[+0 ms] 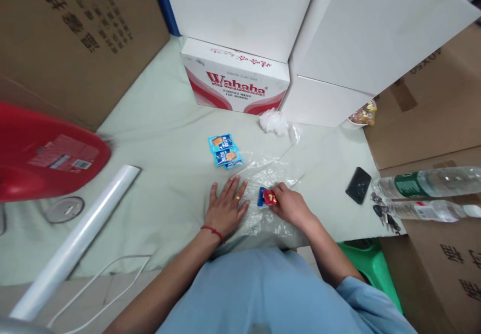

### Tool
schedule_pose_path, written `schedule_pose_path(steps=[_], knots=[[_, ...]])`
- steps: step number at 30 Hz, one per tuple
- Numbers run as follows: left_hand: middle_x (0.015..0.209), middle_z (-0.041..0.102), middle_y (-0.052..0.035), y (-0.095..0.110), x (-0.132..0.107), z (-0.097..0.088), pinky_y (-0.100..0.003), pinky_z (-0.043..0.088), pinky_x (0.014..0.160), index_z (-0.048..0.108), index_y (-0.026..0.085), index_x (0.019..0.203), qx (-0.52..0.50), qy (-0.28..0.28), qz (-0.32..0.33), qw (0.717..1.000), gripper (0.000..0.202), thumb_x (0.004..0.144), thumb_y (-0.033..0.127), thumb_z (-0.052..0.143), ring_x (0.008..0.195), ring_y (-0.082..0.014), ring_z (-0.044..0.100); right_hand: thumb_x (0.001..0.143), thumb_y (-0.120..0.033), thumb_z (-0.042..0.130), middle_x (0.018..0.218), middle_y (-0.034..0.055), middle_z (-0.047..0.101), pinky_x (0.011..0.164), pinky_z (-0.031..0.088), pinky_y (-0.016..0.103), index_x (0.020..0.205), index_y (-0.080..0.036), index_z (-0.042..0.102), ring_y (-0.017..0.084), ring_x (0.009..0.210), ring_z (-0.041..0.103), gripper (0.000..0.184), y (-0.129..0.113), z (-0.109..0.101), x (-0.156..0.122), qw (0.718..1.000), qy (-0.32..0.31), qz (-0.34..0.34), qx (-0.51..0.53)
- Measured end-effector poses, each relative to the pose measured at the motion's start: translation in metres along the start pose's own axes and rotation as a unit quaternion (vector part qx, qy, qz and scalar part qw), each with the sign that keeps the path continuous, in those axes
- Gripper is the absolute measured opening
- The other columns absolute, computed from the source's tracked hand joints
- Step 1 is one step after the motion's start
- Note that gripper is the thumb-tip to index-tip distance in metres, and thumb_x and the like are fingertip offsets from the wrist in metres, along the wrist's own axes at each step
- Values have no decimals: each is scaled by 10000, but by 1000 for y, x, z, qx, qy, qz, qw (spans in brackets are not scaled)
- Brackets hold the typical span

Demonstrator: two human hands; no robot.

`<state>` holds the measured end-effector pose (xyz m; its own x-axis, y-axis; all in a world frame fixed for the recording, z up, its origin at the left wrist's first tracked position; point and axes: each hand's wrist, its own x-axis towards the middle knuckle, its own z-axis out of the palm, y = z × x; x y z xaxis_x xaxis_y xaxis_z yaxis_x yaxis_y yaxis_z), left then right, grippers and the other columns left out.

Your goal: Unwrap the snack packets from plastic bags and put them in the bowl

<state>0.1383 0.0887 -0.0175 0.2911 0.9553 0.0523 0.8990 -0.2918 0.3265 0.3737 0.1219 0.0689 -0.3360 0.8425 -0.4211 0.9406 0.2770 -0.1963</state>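
My left hand (226, 207) lies flat with its fingers spread, on the left edge of a clear plastic bag (259, 168) that is laid out on the pale green cloth. Between the thumb and fingers of my right hand (291, 204) is a small red packet (269, 197), held over the bag. A small dark blue packet (260, 196) sits against its left side; whether my fingers also grip it I cannot tell. Beyond my left hand, several light blue snack packets (225, 151) overlap in a small pile.
A Wahaha carton (236, 83) and white boxes (338, 33) stand at the back, with crumpled white plastic (273, 122) before them. At right are a black phone (358, 185), keys (385, 214) and two bottles (436, 181). A red container (48, 156) and white tube (78, 238) occupy the left.
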Motion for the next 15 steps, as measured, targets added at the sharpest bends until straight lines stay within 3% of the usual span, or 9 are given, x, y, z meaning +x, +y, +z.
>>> schedule_pose_path(steps=[6,11,15], knots=[[1715,335,-145,-1,0,2,-638,-5,1323,248,187,1687,2,-1,-2,1000,695,1060,456,382,1594,-298,347,943,-309,657,1195,71,638,732,420,285,1243,-219,628,209,952,670,315,23,-26,-7,998,39,12,38],[1705,358,-149,-1,0,2,-627,-9,1325,286,183,1676,10,-1,-4,1000,682,1061,463,376,1593,-294,349,963,-314,655,1290,86,633,774,462,288,1334,-241,607,225,1043,682,381,1,-29,15,997,36,-69,20],[1697,375,-144,0,0,2,-605,-22,1330,296,186,1674,17,5,-4,1000,674,1062,458,377,1594,-281,347,916,-319,738,1500,128,544,824,505,310,1516,-244,489,265,1141,689,654,-13,-21,32,996,4,-85,-4]])
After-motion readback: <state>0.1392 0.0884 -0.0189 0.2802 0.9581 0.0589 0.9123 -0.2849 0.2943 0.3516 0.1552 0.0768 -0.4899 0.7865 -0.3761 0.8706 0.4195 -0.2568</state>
